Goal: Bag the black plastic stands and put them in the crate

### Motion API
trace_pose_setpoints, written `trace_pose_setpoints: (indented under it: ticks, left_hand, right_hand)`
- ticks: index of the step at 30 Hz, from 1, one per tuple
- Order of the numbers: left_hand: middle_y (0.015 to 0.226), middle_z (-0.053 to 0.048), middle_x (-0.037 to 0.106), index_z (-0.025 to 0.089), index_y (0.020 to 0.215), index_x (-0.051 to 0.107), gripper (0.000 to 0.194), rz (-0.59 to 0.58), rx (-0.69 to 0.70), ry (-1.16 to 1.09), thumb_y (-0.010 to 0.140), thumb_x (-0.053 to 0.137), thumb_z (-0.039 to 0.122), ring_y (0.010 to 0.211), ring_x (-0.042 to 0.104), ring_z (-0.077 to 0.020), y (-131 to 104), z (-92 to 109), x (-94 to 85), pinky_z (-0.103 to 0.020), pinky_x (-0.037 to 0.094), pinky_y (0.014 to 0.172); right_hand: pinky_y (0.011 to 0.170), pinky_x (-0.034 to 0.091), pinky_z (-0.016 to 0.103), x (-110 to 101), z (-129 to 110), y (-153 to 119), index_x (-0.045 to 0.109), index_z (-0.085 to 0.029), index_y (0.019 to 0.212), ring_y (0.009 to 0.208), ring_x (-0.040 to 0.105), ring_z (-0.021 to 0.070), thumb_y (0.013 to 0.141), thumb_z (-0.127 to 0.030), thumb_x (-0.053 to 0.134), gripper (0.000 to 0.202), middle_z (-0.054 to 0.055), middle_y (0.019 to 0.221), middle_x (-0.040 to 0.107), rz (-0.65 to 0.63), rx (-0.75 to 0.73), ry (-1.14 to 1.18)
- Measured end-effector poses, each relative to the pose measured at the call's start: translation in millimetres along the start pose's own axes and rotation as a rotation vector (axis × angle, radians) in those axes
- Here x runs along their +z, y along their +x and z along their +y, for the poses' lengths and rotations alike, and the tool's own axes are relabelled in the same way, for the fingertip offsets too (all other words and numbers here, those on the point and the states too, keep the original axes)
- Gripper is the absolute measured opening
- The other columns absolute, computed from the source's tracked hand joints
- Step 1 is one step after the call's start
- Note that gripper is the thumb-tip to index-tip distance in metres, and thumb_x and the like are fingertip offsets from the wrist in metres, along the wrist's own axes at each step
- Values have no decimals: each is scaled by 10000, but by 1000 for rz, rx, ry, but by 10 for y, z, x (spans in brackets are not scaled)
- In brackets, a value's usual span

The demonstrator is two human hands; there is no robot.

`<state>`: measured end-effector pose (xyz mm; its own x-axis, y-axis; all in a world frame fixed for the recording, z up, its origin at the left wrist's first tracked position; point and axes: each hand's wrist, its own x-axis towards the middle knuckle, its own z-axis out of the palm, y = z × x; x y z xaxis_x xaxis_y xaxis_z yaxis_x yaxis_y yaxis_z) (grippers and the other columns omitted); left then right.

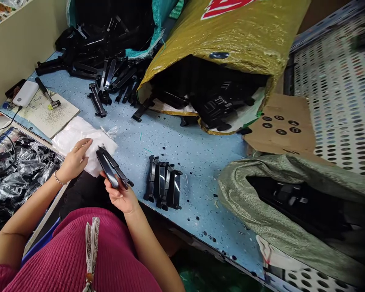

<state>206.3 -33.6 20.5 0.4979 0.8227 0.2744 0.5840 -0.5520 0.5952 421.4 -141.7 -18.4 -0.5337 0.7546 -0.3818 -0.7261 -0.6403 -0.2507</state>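
Observation:
My right hand (123,198) grips black plastic parts (112,168), long and glossy, from below near the table's front edge. They look like two pieces lying in a narrow V, tilted up to the left. My left hand (74,161) is over the left edge of a stack of thin white plastic bags (86,136), its fingers stretched out and holding nothing I can see. Whether it touches the bags, I cannot tell. To the right of my right hand, several similar black parts (162,182) lie side by side on the speckled blue table (197,162).
A yellow sack (231,36) and a teal sack (158,24) spill black parts at the back. Right of them stand a cardboard piece (281,115) and a grey-green sack (237,182). At left are bagged parts (15,178), a hammer (50,97) on a board and a white power bank (26,94).

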Motion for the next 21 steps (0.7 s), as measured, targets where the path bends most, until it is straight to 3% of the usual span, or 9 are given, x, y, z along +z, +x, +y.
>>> trace_pose_setpoints:
  ticks: [4,7,9,11,13,16,18,19,21]
  left_hand:
    - [1530,-157,510,255,1656,231,758,-48,252,26,958,410,22,1402,552,-250,-162,285,-22,-386,541,1124]
    - [1519,-154,530,267,1672,161,775,-128,358,-66,974,395,21,1375,581,-218,-269,491,-15,-343,547,1111]
    - [1522,-176,525,236,1675,138,782,-176,398,-103,968,389,12,1396,563,-227,-310,601,4,-358,542,1118]
    - [1505,-212,535,177,1663,179,742,-229,400,-93,975,425,48,1410,550,-263,-334,713,-10,-395,545,1117]
    - [1415,-208,612,146,1603,337,624,-261,372,-67,997,486,129,1342,610,-275,-372,822,-123,-411,561,1096]
    - [1303,-125,703,210,1428,579,415,-326,220,-77,1015,545,235,1235,680,-229,-557,839,-550,-363,557,1093]
    - [1292,-67,727,271,1319,672,331,-412,-13,-52,1005,568,303,1226,686,-219,-810,612,-932,-329,558,1075]
    - [1251,-52,750,285,1260,711,314,-443,-155,-4,981,595,373,1185,708,-233,-975,415,-1113,-327,577,1034]
    - [1035,-32,808,274,1043,786,311,-462,-458,135,889,625,491,920,775,-249,-1365,-76,-1406,-317,635,803]
  right_hand:
    - [303,285,84,49,-64,28,685,-164,1034,447,351,38,942,-373,661,229,-9,755,632,2,25,-60]
    - [312,307,128,95,-95,64,670,-188,930,434,383,52,929,-473,647,286,-3,728,638,172,-148,-324]
    - [369,415,189,158,-70,57,679,-203,962,476,491,95,919,-500,642,303,9,744,660,313,-271,-554]
    - [573,576,285,267,-10,6,693,-221,1107,692,665,180,910,-446,662,301,47,909,724,421,-385,-795]
    - [855,605,372,406,52,-83,662,-250,1275,1018,706,252,900,-360,681,391,74,1145,730,401,-434,-1001]
    - [955,577,396,560,53,-248,610,-275,1393,1137,690,252,922,-324,658,476,80,1268,708,113,-324,-1153]
    - [916,587,381,555,-57,-369,619,-279,1389,1052,720,223,942,-345,634,453,77,1260,719,16,-272,-1181]
    - [910,586,381,516,-146,-436,634,-275,1372,1024,726,216,948,-361,623,433,79,1251,726,68,-292,-1225]
    - [914,577,393,388,-376,-583,661,-262,1327,1012,724,222,962,-389,594,393,87,1210,743,325,-367,-1381]
